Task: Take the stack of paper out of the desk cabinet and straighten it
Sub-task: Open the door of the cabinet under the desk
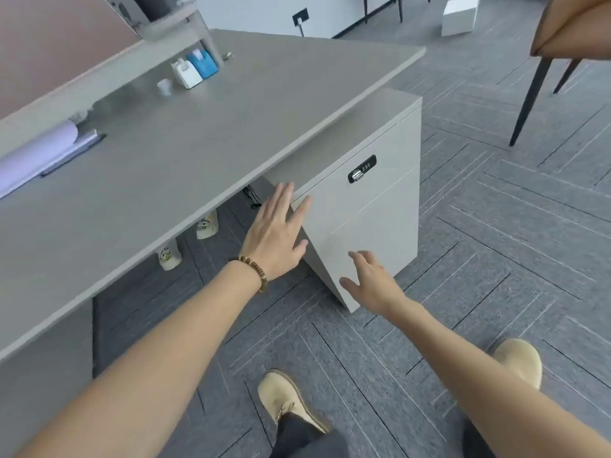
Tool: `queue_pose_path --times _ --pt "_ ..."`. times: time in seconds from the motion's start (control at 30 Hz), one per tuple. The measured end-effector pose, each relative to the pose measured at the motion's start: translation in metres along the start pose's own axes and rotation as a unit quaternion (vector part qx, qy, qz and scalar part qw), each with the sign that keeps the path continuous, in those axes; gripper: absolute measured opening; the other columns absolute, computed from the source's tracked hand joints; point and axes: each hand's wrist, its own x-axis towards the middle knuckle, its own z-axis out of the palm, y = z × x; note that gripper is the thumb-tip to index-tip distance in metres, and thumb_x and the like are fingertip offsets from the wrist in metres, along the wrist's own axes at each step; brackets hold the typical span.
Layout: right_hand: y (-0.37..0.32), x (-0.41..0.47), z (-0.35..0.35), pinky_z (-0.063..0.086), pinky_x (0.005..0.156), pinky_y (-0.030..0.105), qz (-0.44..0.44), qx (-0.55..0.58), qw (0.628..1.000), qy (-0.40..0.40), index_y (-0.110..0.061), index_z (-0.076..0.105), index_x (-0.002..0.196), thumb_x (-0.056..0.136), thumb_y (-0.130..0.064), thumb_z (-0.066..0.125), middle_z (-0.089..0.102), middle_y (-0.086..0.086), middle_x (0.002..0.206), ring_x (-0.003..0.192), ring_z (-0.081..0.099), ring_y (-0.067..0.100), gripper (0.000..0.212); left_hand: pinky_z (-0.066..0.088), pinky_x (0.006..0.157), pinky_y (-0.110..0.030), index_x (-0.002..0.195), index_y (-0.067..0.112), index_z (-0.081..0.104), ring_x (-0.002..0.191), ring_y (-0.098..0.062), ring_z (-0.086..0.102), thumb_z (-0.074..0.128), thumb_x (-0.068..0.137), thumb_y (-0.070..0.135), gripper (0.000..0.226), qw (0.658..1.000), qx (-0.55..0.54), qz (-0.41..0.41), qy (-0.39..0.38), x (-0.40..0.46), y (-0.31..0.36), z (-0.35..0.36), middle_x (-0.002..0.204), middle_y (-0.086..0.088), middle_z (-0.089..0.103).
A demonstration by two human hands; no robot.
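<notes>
Grey desk [185, 133] fills left side. Desk cabinet [373, 206] tucked under its right end, drawers closed, combination lock [362, 168] on top drawer front. Paper stack not visible. Left hand [276, 236] open, fingers spread, at cabinet's near-left edge. Right hand [372, 284] open, empty, just beside lower cabinet front; contact unclear. Beaded bracelet [253, 271] on left wrist.

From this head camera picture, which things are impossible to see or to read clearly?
- Stack of paper: not visible; the cabinet fronts look shut.
- Combination lock: digits too small to read.
- Left hand: fingertips at the cabinet's edge; actual contact unclear.
- Right hand: touching the front or hovering, cannot tell.
- Chair: cut off by the top right edge.
</notes>
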Motion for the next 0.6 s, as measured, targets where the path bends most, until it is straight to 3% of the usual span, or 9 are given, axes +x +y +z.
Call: queue_pose_path --times 0.23,0.37,0.5,0.6 --pt "0.000 0.040 0.031 0.041 0.102 0.042 0.045 0.110 0.990 0.082 -0.011 0.023 0.155 0.099 -0.035 0.052 0.031 0.011 0.157 0.134 0.046 0.036 0.068 0.001 0.120 -0.042 0.157 0.019 0.017 0.152 -0.041 0.003 0.069 0.087 0.035 0.089 0.999 0.038 0.037 -0.013 0.036 -0.022 0.021 0.163 -0.027 0.004" --pt "0.001 0.058 0.050 0.037 0.107 0.041 0.049 0.179 0.976 0.109 -0.017 0.011 0.158 0.094 -0.037 0.060 0.019 0.011 0.162 0.142 0.037 0.032 0.083 0.002 0.121 -0.043 0.158 0.024 0.017 0.152 -0.041 0.005 0.077 0.082 0.033 0.097 0.996 0.058 0.066 -0.016 0.056 -0.030 0.025 0.163 -0.027 0.006" --pt "-0.007 0.074 0.070 0.030 0.116 0.042 0.044 0.231 0.960 0.154 -0.018 0.001 0.159 0.088 -0.037 0.070 0.002 0.015 0.165 0.154 0.011 0.028 0.101 0.007 0.120 -0.039 0.157 0.029 0.020 0.152 -0.038 0.010 0.081 0.078 0.028 0.100 0.997 0.049 0.066 0.008 0.062 -0.035 0.032 0.164 -0.021 0.011" --pt "-0.013 0.087 0.083 0.026 0.118 0.042 0.062 0.252 0.946 0.195 -0.019 -0.004 0.158 0.081 -0.043 0.075 -0.003 0.016 0.165 0.155 0.003 0.029 0.113 0.010 0.119 -0.039 0.156 0.029 0.025 0.151 -0.037 0.013 0.083 0.076 0.030 0.099 0.996 0.049 0.065 0.023 0.062 -0.036 0.035 0.163 -0.020 0.015"
